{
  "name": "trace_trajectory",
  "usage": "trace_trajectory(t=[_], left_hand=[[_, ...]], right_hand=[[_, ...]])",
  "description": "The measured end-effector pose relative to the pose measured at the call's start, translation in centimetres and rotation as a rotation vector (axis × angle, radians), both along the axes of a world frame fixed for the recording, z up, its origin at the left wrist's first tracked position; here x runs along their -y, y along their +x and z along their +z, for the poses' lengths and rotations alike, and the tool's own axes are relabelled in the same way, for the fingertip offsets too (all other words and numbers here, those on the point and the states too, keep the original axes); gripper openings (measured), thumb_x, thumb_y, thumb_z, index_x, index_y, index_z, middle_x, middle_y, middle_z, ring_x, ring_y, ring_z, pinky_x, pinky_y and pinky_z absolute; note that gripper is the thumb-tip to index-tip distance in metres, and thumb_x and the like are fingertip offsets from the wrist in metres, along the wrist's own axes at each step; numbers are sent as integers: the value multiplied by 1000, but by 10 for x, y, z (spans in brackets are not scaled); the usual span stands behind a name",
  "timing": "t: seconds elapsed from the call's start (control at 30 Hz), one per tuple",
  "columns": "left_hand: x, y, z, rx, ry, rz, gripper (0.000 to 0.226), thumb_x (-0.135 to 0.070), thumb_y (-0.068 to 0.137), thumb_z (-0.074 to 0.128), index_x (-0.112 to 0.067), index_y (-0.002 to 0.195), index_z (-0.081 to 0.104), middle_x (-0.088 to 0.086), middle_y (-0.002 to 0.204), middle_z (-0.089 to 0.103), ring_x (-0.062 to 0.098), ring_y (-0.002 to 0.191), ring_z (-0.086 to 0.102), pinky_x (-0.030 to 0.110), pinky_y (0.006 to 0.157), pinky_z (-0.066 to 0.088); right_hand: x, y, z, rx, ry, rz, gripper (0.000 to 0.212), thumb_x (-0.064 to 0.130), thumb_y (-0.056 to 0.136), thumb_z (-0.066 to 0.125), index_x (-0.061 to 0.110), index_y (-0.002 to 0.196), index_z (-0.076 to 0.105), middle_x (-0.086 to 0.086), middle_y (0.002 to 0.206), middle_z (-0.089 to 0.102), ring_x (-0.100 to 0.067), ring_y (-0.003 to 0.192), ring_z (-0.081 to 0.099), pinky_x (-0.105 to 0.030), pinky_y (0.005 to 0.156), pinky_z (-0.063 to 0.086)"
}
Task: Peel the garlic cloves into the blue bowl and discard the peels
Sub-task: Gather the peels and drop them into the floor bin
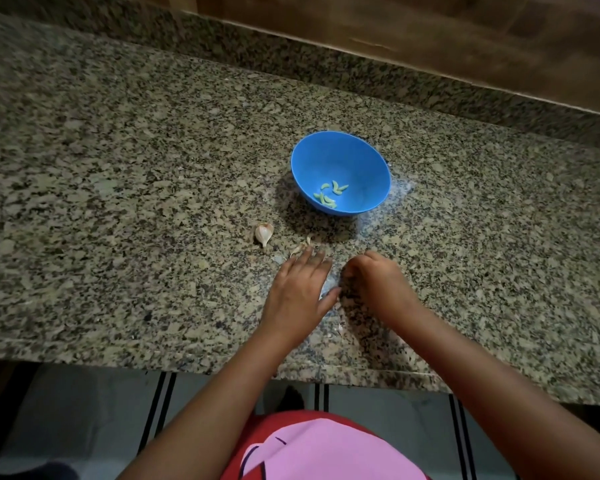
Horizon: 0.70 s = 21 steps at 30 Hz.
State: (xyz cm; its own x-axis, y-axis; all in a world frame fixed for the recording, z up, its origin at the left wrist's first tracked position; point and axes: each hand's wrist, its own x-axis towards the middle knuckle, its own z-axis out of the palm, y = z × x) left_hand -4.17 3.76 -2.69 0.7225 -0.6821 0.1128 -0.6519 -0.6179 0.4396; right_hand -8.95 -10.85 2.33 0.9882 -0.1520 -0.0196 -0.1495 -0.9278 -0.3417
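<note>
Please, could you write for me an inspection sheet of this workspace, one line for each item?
Surface: speckled granite counter.
Job's things: blue bowl holds several peeled cloves; one unpeeled garlic piece lies to its left, apart from it.
Clutter: peel scraps at the left fingertips; a few more seem to lie between the wrists.
Hands: left hand flat on the counter, fingers straight; right hand curled, and what it holds, if anything, is hidden.
Cables: nothing seen.
Surroundings: wooden panel behind the counter; striped floor below its front edge.
</note>
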Motion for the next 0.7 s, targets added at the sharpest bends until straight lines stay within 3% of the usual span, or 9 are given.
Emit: trace_trajectory(t=[0.17, 0.3, 0.37, 0.43, 0.57, 0.63, 0.7], left_hand=[[1, 1, -3, 46, -3, 9, 56, -47, 89, 33, -11, 123, 60, 7, 130, 59, 23, 127, 49, 37, 104, 31], [1, 1, -7, 44, -16, 11, 56, -46, 89, 33, -11, 125, 59, 8, 132, 57, 23, 129, 47, 39, 106, 34], [1, 1, -7, 49, -19, 7, 55, -45, 89, 34, -10, 124, 59, 8, 131, 58, 23, 128, 48, 39, 105, 35], [2, 1, -8, 76, -31, 9, 54, -43, 88, 35, -10, 121, 61, 8, 128, 60, 24, 126, 50, 40, 104, 38], [2, 0, -10, 99, -31, 17, 52, -43, 88, 36, -10, 120, 61, 7, 128, 60, 23, 127, 50, 38, 104, 37], [2, 0, -9, 80, -27, 7, 53, -43, 88, 36, -10, 121, 61, 8, 129, 59, 24, 127, 50, 39, 105, 37], [2, 0, -10, 70, -54, 4, 51, -43, 90, 40, -9, 121, 60, 9, 129, 59, 25, 126, 50, 40, 105, 36]], right_hand=[[-1, -8, -16, 154, -135, 53, 9, -1, 68, 65, 2, 74, 59, -13, 70, 58, -28, 63, 55, -31, 51, 42], [-3, -10, -24, 285, -221, 59, 16, 3, 66, 72, 4, 70, 56, -11, 67, 57, -27, 61, 54, -32, 51, 49], [-4, -9, -28, 318, -272, 73, 5, 4, 72, 59, 4, 69, 55, -11, 66, 56, -29, 62, 55, -33, 47, 49], [-3, -9, -33, 341, -312, 86, 12, 8, 76, 47, 4, 68, 55, -12, 65, 56, -29, 61, 54, -34, 43, 47], [-4, -8, -34, 345, -383, 131, 12, 11, 79, 49, 7, 68, 53, -10, 63, 55, -26, 59, 52, -32, 42, 44], [-7, -6, -30, 293, -341, 94, 12, 12, 79, 49, 7, 69, 53, -10, 64, 56, -26, 59, 52, -30, 46, 41], [-8, -10, -26, 193, -123, -57, 7, 7, 81, 53, 6, 74, 54, -10, 72, 59, -26, 67, 54, -32, 54, 43]])
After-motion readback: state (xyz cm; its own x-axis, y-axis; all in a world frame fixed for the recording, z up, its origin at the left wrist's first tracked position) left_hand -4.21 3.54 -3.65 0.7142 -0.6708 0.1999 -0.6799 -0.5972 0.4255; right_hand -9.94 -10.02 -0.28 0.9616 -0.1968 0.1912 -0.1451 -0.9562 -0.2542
